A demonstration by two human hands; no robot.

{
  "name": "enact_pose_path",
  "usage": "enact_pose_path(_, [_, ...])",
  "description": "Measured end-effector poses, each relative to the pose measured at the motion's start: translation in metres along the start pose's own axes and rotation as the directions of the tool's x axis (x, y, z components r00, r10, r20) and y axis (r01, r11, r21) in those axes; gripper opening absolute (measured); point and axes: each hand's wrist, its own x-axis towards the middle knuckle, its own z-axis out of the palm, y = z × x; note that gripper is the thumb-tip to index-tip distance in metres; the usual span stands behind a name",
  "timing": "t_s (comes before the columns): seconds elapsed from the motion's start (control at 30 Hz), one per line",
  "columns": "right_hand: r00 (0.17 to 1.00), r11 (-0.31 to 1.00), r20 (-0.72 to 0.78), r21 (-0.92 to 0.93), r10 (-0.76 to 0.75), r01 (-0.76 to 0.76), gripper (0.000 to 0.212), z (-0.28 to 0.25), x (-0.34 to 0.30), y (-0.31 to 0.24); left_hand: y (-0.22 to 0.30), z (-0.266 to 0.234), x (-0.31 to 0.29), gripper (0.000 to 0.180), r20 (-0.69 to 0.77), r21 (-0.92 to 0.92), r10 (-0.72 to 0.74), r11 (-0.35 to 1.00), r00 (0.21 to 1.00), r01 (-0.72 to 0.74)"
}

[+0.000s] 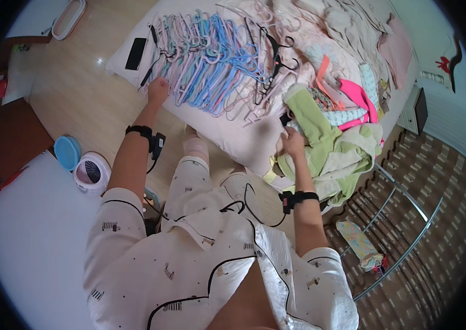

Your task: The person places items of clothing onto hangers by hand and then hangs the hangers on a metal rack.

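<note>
A dense row of pastel and blue clothes hangers [205, 60] lies on the pink-sheeted bed [227, 132]. At its near left end is my left hand [158, 91], closed, close to a black hanger [150, 69]; what is in the fingers, if anything, is hidden. More black hangers [274, 58] lie to the right of the row. My right hand [293, 142] is closed at the left edge of a light green fleecy garment [315, 124], beside a small dark piece [285, 120]. Whatever its fingers hold cannot be made out.
A black phone [136, 53] lies at the bed's left corner. Pink and patterned clothes [356, 102] heap on the right, with rumpled bedding behind. A metal rack [409, 203] stands to the right, a patterned cloth [359, 242] by it. Blue [68, 153] and white [91, 171] tubs stand left.
</note>
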Motion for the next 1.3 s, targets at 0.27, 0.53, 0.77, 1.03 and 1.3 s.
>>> enact_pose_path(0.27, [0.961,0.950,0.259,0.313,-0.093,0.008,0.041,0.083,0.034,-0.172,-0.036,-0.025,0.086,0.026,-0.014,0.337,0.197,0.924,0.980,-0.181])
enact_pose_path(0.53, [0.917,0.971,0.371,0.229,-0.147,0.063,0.036,0.123,0.068,-0.250,-0.060,-0.013,0.131,0.029,0.092,0.426,0.079,0.898,0.993,-0.111])
enact_pose_path(0.77, [0.903,0.952,0.421,0.303,-0.090,-0.046,0.033,0.136,0.072,-0.280,-0.036,-0.024,0.136,0.016,0.305,0.352,0.080,0.916,0.949,-0.191])
enact_pose_path(1.03, [0.921,0.922,0.378,0.382,-0.096,-0.060,0.035,0.136,0.081,-0.312,-0.010,-0.025,0.101,0.018,0.114,0.092,0.261,0.958,0.959,-0.272])
enact_pose_path(1.3, [0.933,0.867,-0.042,0.357,-0.358,0.348,0.064,0.176,0.113,-0.356,0.014,-0.017,0.086,0.019,0.076,-0.149,0.218,0.967,0.973,-0.205])
